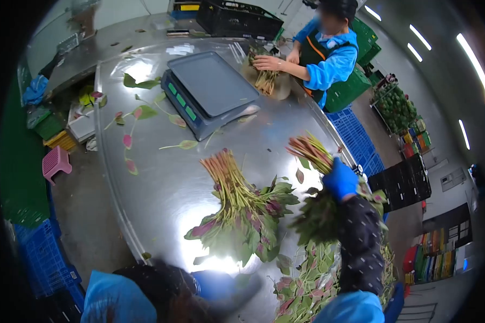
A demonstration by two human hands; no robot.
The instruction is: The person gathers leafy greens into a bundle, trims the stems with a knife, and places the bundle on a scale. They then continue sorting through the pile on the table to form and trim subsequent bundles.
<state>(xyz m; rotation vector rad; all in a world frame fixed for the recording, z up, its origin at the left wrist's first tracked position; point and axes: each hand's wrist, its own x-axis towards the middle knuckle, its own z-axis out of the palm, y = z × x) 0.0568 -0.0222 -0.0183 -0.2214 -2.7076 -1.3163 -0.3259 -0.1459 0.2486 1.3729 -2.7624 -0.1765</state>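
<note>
The held bunch (pixel 318 215) is by the right edge of the table (pixel 161 196), its stems squeezed in the right hand (pixel 340 180). Another bunch (pixel 234 207) lies beside it. The left hand (pixel 221 288) is blurry near the bottom edge; I can't tell its grip.

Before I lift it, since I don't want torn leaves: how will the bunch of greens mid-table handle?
The bunch should sag at its broad leaves, while the slim stems probably stay straighter. I see no band, so outer stems might slip free. The leaves look thin, likely easy to tear.
</note>
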